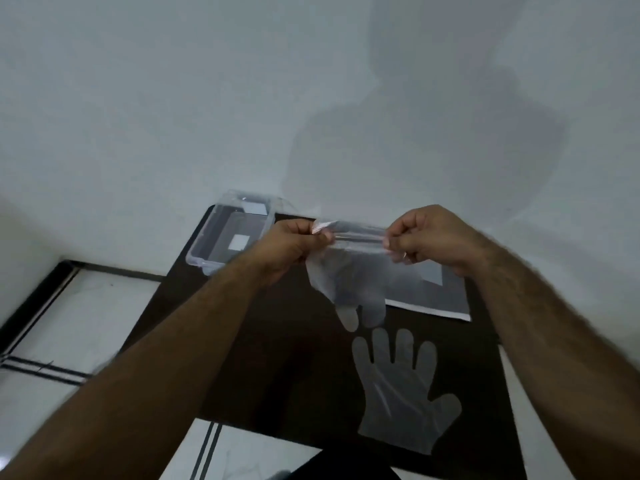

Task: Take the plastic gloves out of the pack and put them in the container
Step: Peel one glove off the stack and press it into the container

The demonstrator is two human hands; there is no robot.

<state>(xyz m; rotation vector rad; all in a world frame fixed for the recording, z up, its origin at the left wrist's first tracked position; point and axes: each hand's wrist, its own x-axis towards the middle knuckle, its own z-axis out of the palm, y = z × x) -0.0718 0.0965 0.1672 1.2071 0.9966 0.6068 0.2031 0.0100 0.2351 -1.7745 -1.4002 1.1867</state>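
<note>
A thin clear plastic glove point(349, 282) hangs in the air above the dark table point(277, 358), fingers down. My left hand point(294, 244) pinches its cuff on the left and my right hand point(426, 237) pinches it on the right, stretching the cuff between them. A second clear glove point(401, 393) lies flat on the table nearer to me, fingers pointing away. The flat pack point(436, 292) lies on the table under my right hand, partly hidden by the held glove. The clear plastic container point(207, 261) stands open at the table's far left corner, behind my left hand.
A white wall rises right behind the table, with my shadow on it. White tiled floor with dark lines shows at the left and below the table's near edge. Something dark sits at the bottom edge of the view.
</note>
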